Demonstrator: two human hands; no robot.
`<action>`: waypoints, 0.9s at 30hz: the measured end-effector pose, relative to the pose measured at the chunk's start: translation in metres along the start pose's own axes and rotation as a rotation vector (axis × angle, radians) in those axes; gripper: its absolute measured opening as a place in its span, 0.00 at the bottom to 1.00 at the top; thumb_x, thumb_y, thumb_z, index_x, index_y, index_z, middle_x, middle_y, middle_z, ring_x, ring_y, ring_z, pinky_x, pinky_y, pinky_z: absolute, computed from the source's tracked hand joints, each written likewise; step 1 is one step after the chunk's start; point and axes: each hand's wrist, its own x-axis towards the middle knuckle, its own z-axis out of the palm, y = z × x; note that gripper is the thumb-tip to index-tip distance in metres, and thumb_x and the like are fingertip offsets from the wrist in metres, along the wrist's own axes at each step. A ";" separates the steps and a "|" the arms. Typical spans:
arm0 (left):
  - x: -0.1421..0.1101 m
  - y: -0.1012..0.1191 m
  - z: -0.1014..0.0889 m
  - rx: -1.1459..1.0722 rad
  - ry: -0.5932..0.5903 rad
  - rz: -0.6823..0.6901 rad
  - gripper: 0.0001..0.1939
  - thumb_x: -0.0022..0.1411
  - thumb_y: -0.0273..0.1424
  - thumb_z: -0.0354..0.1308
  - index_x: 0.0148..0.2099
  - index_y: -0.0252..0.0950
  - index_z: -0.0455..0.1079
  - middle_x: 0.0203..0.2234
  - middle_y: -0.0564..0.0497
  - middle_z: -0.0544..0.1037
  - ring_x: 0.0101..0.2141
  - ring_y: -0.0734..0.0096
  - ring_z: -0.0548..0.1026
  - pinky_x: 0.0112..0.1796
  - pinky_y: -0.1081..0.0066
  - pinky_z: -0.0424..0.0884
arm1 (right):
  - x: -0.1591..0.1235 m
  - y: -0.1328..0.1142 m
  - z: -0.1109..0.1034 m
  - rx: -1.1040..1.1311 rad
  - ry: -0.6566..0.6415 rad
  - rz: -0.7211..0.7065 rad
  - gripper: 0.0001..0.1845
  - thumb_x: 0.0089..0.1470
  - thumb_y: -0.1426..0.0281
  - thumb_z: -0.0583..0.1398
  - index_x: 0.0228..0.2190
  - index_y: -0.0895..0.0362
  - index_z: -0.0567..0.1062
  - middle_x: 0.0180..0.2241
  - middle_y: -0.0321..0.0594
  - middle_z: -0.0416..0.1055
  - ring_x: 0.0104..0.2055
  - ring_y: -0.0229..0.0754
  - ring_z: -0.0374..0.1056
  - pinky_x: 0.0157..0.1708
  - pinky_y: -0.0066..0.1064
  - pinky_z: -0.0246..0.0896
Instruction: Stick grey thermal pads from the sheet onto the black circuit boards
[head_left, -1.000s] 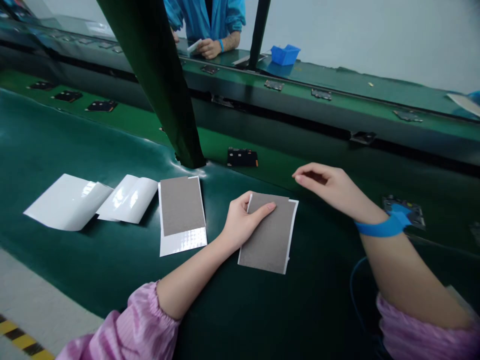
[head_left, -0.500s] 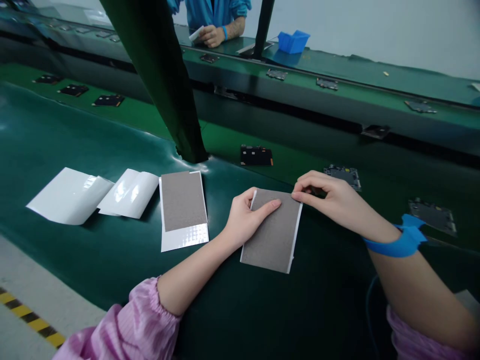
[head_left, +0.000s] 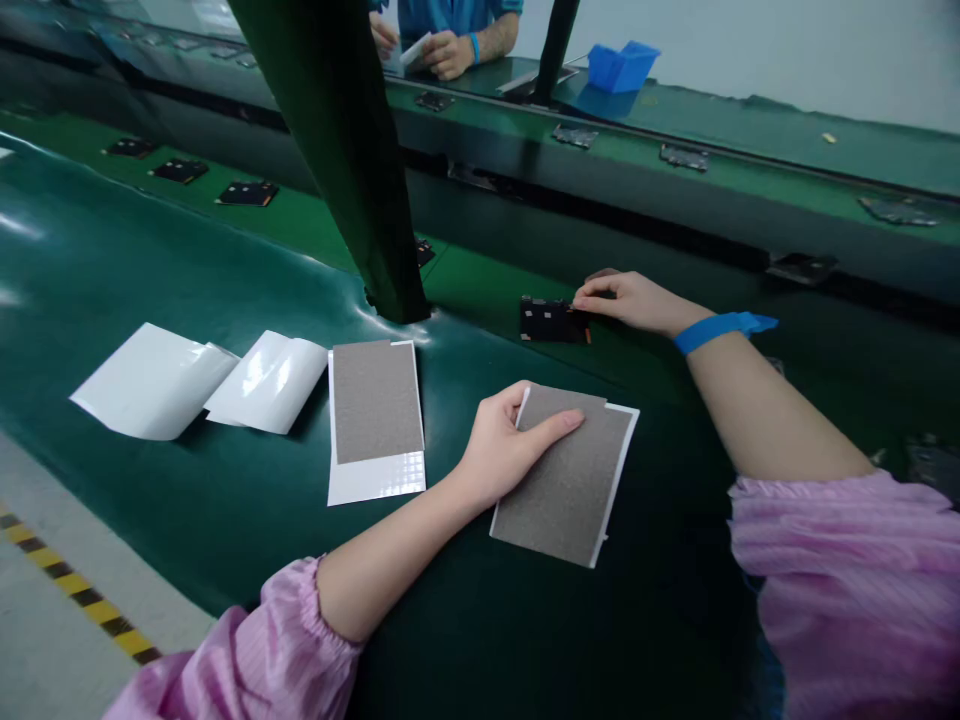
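Note:
My left hand (head_left: 504, 445) grips a grey sheet with white backing (head_left: 566, 490), the thumb lying across its face and the fingers hidden underneath. White backing shows along its right edge and at the top right corner. Farther out, my right hand (head_left: 634, 302) is pinched at the upper right corner of a black circuit board (head_left: 549, 320) on the green conveyor. Whatever sits between those fingertips is too small to make out. A second grey sheet on white backing (head_left: 379, 400) lies on the table, left of my left hand.
Two glossy white curled sheets, one (head_left: 150, 385) beside the other (head_left: 270, 385), lie at the left. A dark post (head_left: 337, 160) rises from the table edge. Several boards lie along the conveyor (head_left: 480, 280). Across, a co-worker's hands (head_left: 448, 55) hold something white near a blue bin (head_left: 621, 68).
My right hand has left the sheet's top right corner and moved up to the black board. White backing now shows at that corner. The view has shifted slightly.

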 end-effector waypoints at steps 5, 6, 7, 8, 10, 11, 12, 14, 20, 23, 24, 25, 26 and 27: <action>0.001 0.001 0.000 -0.008 -0.013 0.001 0.13 0.54 0.37 0.65 0.29 0.35 0.65 0.25 0.55 0.70 0.27 0.74 0.70 0.27 0.76 0.65 | 0.000 0.020 -0.004 -0.032 -0.056 -0.026 0.25 0.46 0.45 0.59 0.27 0.54 0.78 0.38 0.44 0.72 0.44 0.51 0.67 0.47 0.41 0.61; 0.001 0.001 0.000 -0.009 -0.015 0.003 0.13 0.54 0.36 0.65 0.29 0.35 0.65 0.24 0.55 0.70 0.27 0.74 0.70 0.27 0.76 0.65 | -0.001 0.022 -0.005 -0.038 -0.058 -0.027 0.25 0.46 0.45 0.59 0.27 0.54 0.79 0.39 0.44 0.72 0.45 0.51 0.67 0.47 0.41 0.60; 0.000 0.001 0.000 -0.008 -0.016 0.003 0.13 0.54 0.36 0.65 0.29 0.35 0.65 0.24 0.55 0.70 0.27 0.74 0.70 0.27 0.76 0.65 | -0.003 0.024 -0.006 -0.043 -0.059 -0.023 0.24 0.46 0.45 0.59 0.27 0.53 0.79 0.39 0.44 0.71 0.45 0.51 0.66 0.48 0.41 0.60; 0.000 0.001 0.000 -0.004 -0.015 0.003 0.13 0.54 0.36 0.65 0.29 0.35 0.65 0.24 0.55 0.70 0.27 0.74 0.70 0.27 0.76 0.65 | -0.004 0.026 -0.007 -0.050 -0.059 -0.016 0.24 0.46 0.46 0.59 0.27 0.53 0.79 0.40 0.43 0.71 0.46 0.51 0.66 0.48 0.41 0.60; 0.000 0.001 0.000 0.006 -0.016 0.003 0.13 0.54 0.37 0.65 0.29 0.35 0.65 0.25 0.55 0.70 0.28 0.74 0.71 0.27 0.76 0.65 | -0.006 0.028 -0.007 -0.063 -0.055 0.000 0.23 0.46 0.46 0.60 0.27 0.53 0.79 0.40 0.43 0.71 0.46 0.51 0.66 0.48 0.41 0.60; 0.000 0.001 0.000 0.011 -0.019 0.004 0.13 0.54 0.37 0.65 0.29 0.35 0.66 0.25 0.54 0.70 0.28 0.74 0.71 0.27 0.76 0.65 | -0.007 0.029 -0.007 -0.068 -0.053 0.007 0.23 0.47 0.47 0.60 0.27 0.53 0.79 0.39 0.43 0.71 0.46 0.51 0.66 0.48 0.41 0.60; 0.000 0.001 0.000 0.013 -0.023 0.006 0.13 0.54 0.37 0.64 0.29 0.35 0.66 0.25 0.54 0.71 0.28 0.73 0.71 0.27 0.76 0.66 | -0.009 0.030 -0.006 -0.073 -0.049 0.013 0.22 0.47 0.47 0.60 0.27 0.53 0.78 0.39 0.43 0.71 0.46 0.51 0.65 0.48 0.41 0.60; 0.000 0.001 0.000 0.011 -0.027 0.012 0.13 0.55 0.37 0.64 0.30 0.35 0.66 0.25 0.54 0.71 0.28 0.74 0.71 0.27 0.76 0.66 | -0.011 0.034 -0.003 -0.081 -0.029 0.026 0.21 0.47 0.48 0.60 0.27 0.53 0.78 0.38 0.43 0.71 0.44 0.52 0.66 0.47 0.42 0.61; -0.001 0.001 0.000 0.013 -0.018 0.009 0.13 0.54 0.37 0.65 0.30 0.35 0.66 0.25 0.54 0.71 0.27 0.74 0.71 0.26 0.76 0.65 | -0.031 0.041 0.001 -0.033 0.198 0.131 0.29 0.44 0.48 0.62 0.42 0.56 0.74 0.43 0.48 0.70 0.42 0.52 0.67 0.42 0.44 0.65; -0.001 -0.001 0.000 0.025 -0.007 0.009 0.13 0.54 0.39 0.65 0.30 0.35 0.67 0.26 0.54 0.72 0.28 0.73 0.72 0.26 0.76 0.65 | -0.053 0.038 0.001 -0.047 0.204 0.123 0.29 0.43 0.44 0.61 0.37 0.54 0.76 0.46 0.49 0.68 0.45 0.55 0.67 0.44 0.46 0.64; -0.001 -0.001 0.000 0.026 -0.009 0.007 0.14 0.54 0.39 0.65 0.31 0.35 0.67 0.26 0.54 0.72 0.28 0.73 0.72 0.26 0.76 0.65 | -0.062 0.035 0.002 -0.052 0.216 0.119 0.30 0.40 0.42 0.62 0.35 0.54 0.75 0.47 0.50 0.67 0.47 0.56 0.66 0.45 0.47 0.64; -0.001 -0.001 0.000 0.026 -0.011 0.004 0.14 0.54 0.39 0.65 0.31 0.35 0.67 0.26 0.54 0.72 0.28 0.73 0.72 0.26 0.76 0.65 | -0.070 0.032 0.003 -0.048 0.235 0.120 0.31 0.37 0.41 0.63 0.34 0.54 0.75 0.48 0.50 0.66 0.48 0.57 0.65 0.46 0.47 0.63; -0.001 -0.001 0.000 0.027 -0.012 0.001 0.14 0.54 0.39 0.65 0.31 0.35 0.67 0.26 0.54 0.73 0.28 0.73 0.72 0.26 0.76 0.65 | -0.077 0.029 0.005 -0.028 0.261 0.128 0.32 0.35 0.41 0.64 0.33 0.54 0.73 0.48 0.50 0.66 0.48 0.57 0.65 0.46 0.48 0.63; -0.001 -0.001 0.000 0.029 -0.011 0.002 0.14 0.54 0.40 0.65 0.31 0.35 0.68 0.26 0.54 0.73 0.28 0.73 0.72 0.26 0.76 0.65 | -0.084 0.025 0.006 0.016 0.281 0.143 0.32 0.34 0.41 0.64 0.32 0.53 0.71 0.46 0.50 0.66 0.47 0.57 0.65 0.46 0.48 0.63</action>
